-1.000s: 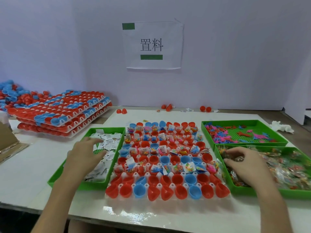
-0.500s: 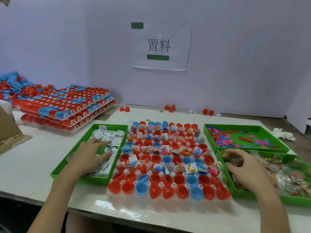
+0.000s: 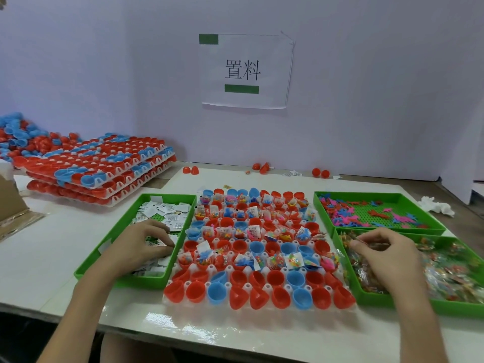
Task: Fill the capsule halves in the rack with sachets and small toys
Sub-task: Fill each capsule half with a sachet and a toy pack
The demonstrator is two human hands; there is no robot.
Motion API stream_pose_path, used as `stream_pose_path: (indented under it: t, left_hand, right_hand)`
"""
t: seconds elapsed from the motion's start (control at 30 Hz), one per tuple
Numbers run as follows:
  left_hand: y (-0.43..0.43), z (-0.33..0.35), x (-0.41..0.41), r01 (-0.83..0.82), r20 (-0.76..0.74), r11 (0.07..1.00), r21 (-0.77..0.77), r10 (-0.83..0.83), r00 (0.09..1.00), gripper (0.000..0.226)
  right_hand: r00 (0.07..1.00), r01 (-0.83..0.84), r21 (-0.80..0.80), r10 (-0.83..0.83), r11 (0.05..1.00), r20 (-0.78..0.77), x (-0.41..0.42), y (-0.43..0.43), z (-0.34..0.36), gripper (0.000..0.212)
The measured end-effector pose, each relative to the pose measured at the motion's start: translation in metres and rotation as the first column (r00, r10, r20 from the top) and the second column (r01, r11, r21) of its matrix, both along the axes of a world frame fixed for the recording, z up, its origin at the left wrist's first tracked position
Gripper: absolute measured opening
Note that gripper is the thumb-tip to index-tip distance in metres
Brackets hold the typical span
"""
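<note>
On the white table (image 3: 47, 258), the left hand (image 3: 138, 247) pinches light, flimsy white paper sachets (image 3: 170, 217); the right hand (image 3: 387, 255) pinches probably slippery clear plastic toy packets (image 3: 445, 268).

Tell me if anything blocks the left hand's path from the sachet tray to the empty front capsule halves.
Nothing visible blocks it. Only the low right wall of the green tray lies between the left hand and the rack; the hand must lift over it. The front capsule halves sit open and empty.
</note>
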State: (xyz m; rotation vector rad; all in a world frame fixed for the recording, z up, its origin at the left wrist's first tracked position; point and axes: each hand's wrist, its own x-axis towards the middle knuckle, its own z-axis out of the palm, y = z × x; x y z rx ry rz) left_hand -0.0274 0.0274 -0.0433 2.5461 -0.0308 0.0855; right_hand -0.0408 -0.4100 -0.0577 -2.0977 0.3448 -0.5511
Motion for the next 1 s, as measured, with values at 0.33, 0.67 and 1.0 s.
stream_pose_path:
  t: [0.33, 0.67, 1.0]
  left_hand:
    - [-0.001, -0.003, 0.001, -0.034, 0.045, 0.999, 0.017, 0.034, 0.998, 0.020]
    - [-0.001, -0.003, -0.002, -0.070, 0.073, 0.995, -0.074, 0.075, 0.994, 0.016]
    - [0.007, -0.005, -0.003, -0.166, 0.210, 0.924, -0.345, 0.248, 0.946, 0.018]
  right_hand:
    - [0.995, 0.013, 0.113, -0.025, 0.994, 0.099, -0.001, -0.001, 0.000, 0.003]
    - [0.990, 0.041, 0.200, -0.067, 0.979, 0.126, -0.001, -0.002, -0.001, 0.005]
    - [0.959, 0.031, 0.365, -0.131, 0.931, 0.252, -0.010, 0.003, 0.010, 0.012]
